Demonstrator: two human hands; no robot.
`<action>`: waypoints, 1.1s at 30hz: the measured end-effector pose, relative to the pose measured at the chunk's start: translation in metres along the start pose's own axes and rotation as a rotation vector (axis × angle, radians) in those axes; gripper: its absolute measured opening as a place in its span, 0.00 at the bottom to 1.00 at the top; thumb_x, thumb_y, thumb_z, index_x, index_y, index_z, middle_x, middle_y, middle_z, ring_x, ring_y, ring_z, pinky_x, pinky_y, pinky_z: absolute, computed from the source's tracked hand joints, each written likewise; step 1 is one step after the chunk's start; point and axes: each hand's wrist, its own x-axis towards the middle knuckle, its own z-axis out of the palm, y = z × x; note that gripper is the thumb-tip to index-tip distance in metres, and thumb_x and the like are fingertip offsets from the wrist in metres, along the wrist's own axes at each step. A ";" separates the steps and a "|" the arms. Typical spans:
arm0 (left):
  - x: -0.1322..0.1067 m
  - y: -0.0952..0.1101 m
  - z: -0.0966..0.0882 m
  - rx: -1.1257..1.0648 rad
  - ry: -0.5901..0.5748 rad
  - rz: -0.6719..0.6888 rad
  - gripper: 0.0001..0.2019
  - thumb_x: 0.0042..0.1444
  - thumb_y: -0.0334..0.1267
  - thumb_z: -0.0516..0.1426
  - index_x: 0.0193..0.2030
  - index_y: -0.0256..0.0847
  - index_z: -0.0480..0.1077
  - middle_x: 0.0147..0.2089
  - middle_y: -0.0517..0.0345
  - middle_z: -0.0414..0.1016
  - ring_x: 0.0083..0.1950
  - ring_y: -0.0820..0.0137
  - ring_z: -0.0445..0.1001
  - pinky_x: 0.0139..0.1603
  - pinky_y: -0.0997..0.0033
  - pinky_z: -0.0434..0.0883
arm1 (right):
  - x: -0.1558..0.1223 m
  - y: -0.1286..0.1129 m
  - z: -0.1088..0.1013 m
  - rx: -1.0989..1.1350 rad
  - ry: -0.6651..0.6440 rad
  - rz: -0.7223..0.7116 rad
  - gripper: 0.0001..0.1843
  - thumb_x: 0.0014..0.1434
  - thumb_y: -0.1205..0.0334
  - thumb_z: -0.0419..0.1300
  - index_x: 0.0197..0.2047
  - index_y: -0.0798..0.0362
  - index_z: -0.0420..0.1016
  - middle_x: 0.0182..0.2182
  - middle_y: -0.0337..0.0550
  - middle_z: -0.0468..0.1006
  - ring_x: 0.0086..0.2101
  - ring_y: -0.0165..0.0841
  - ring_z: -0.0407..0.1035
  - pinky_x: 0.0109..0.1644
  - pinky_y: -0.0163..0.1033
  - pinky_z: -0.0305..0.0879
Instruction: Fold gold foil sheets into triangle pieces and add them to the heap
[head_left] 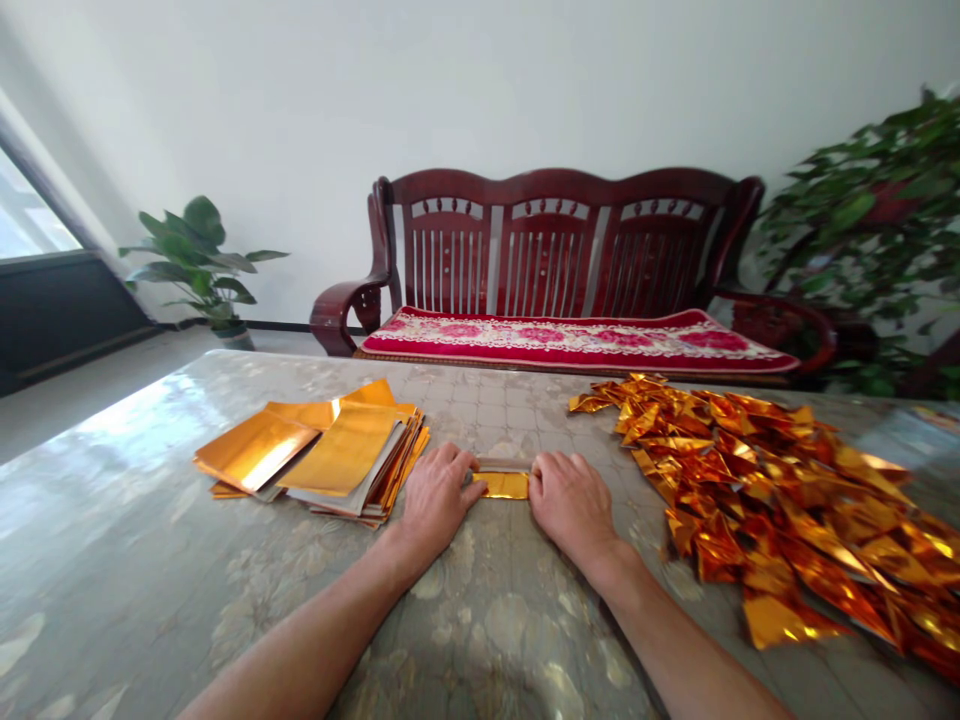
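Observation:
A sheet of gold foil paper (504, 486), partly folded into a narrow strip with a pale edge at its far side, lies on the table between my hands. My left hand (441, 492) is closed on the strip's left end, thumb along its near edge. At the right end, my right hand (571, 497) grips the strip with its fingers curled. Left of my left hand is a stack of flat gold foil sheets (349, 445), some with pale undersides. A large heap of folded gold foil pieces (750, 480) lies to the right of my right hand.
The table (300, 590) has a patterned, glossy cover. Behind it stands a dark red wooden bench (551, 240) with a red floral cushion (540, 336). A potted plant (202, 260) stands at the left, and a leafy plant (862, 220) at the right. Clear plastic (911, 440) lies by the heap.

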 end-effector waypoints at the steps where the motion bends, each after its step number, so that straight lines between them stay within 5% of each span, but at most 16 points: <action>1: -0.001 0.001 0.000 0.002 0.010 0.024 0.08 0.60 0.43 0.60 0.43 0.44 0.73 0.43 0.56 0.73 0.48 0.64 0.72 0.47 0.68 0.67 | 0.000 0.000 0.000 -0.001 0.000 -0.002 0.07 0.65 0.64 0.55 0.35 0.51 0.73 0.36 0.43 0.78 0.39 0.38 0.66 0.39 0.41 0.50; 12: -0.001 0.007 -0.005 -0.077 -0.178 0.486 0.13 0.66 0.30 0.51 0.53 0.45 0.71 0.51 0.56 0.76 0.55 0.67 0.70 0.57 0.69 0.68 | -0.002 0.003 0.002 0.024 0.028 0.021 0.06 0.64 0.62 0.55 0.36 0.50 0.72 0.35 0.41 0.78 0.39 0.38 0.66 0.40 0.41 0.51; 16: -0.006 0.011 -0.005 0.008 -0.171 0.478 0.14 0.66 0.30 0.52 0.56 0.43 0.69 0.54 0.53 0.75 0.56 0.63 0.70 0.58 0.64 0.68 | -0.004 0.010 0.000 0.048 0.083 0.049 0.04 0.62 0.61 0.59 0.40 0.50 0.73 0.38 0.42 0.77 0.41 0.39 0.66 0.42 0.41 0.54; 20: -0.012 0.019 -0.002 0.053 -0.148 0.405 0.15 0.63 0.29 0.53 0.55 0.43 0.69 0.53 0.53 0.75 0.54 0.61 0.71 0.56 0.61 0.68 | -0.013 0.006 -0.007 0.103 0.136 -0.107 0.11 0.66 0.67 0.53 0.46 0.51 0.75 0.41 0.44 0.77 0.44 0.39 0.66 0.49 0.41 0.57; 24: -0.015 0.025 -0.003 0.053 -0.130 0.365 0.13 0.62 0.30 0.52 0.51 0.42 0.71 0.52 0.52 0.75 0.53 0.60 0.71 0.57 0.59 0.67 | -0.028 -0.018 -0.005 0.176 0.013 -0.259 0.19 0.66 0.71 0.48 0.54 0.55 0.75 0.49 0.48 0.78 0.50 0.37 0.68 0.57 0.40 0.59; 27: -0.018 0.023 -0.005 0.051 -0.134 0.382 0.13 0.64 0.33 0.51 0.53 0.43 0.71 0.54 0.51 0.75 0.56 0.61 0.70 0.59 0.59 0.66 | -0.038 -0.033 -0.002 0.131 -0.052 -0.236 0.25 0.65 0.72 0.46 0.64 0.64 0.66 0.61 0.58 0.69 0.60 0.41 0.62 0.65 0.44 0.55; 33: -0.023 0.014 -0.004 0.120 -0.138 0.456 0.20 0.65 0.35 0.50 0.63 0.38 0.64 0.65 0.48 0.68 0.65 0.59 0.64 0.65 0.58 0.61 | -0.043 -0.031 -0.011 0.123 -0.271 -0.169 0.36 0.67 0.53 0.51 0.71 0.65 0.54 0.70 0.60 0.50 0.69 0.48 0.46 0.70 0.55 0.47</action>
